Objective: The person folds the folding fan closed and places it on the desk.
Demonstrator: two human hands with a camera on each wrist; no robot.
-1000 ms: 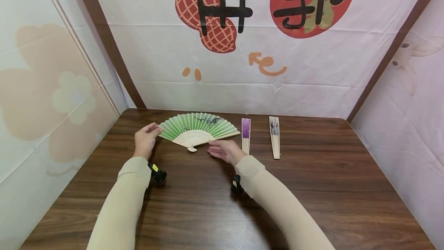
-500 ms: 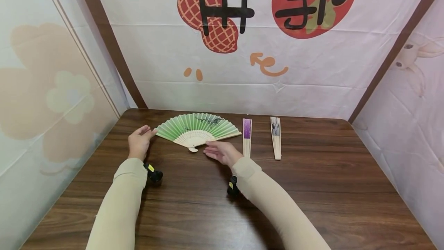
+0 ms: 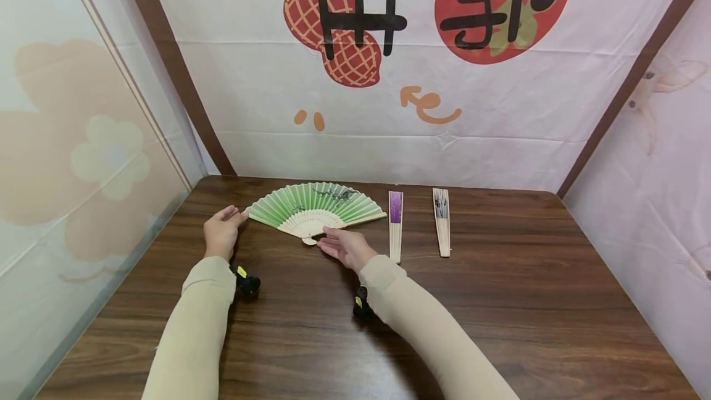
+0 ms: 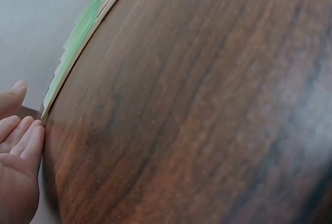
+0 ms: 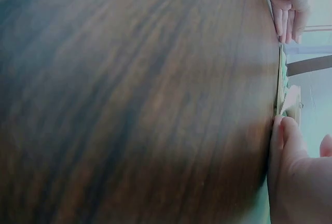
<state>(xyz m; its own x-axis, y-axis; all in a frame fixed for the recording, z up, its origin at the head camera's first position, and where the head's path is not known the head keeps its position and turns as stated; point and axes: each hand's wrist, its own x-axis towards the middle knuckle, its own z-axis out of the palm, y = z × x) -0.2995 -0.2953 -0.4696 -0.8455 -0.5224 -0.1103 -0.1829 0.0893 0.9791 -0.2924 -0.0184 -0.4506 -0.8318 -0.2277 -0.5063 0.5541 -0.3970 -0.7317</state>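
A green folding fan [image 3: 313, 205] lies spread on the table at the back left, its dark branch print toward the right. Its pale pivot end [image 3: 308, 241] points toward the person. My left hand [image 3: 222, 231] is at the fan's left corner; in the left wrist view, nearly straight fingers [image 4: 32, 143] meet the corner, with the thumb [image 4: 13, 99] held apart. My right hand [image 3: 345, 247] has its fingers extended beside the pivot end, fingertips right at the lower ribs. In the right wrist view that hand [image 5: 295, 167] rests low along the table, with the fan edge-on beyond it.
Right of the green fan lie two folded fans, one purple [image 3: 395, 224] and one grey-white [image 3: 441, 221]. The wooden table [image 3: 500, 301] ends at a printed cloth backdrop [image 3: 250, 91], with cloth walls on both sides.
My left hand has shifted slightly left, and the green fan's left corner has spread a little outward with it. My right hand has slid left toward the pivot end.
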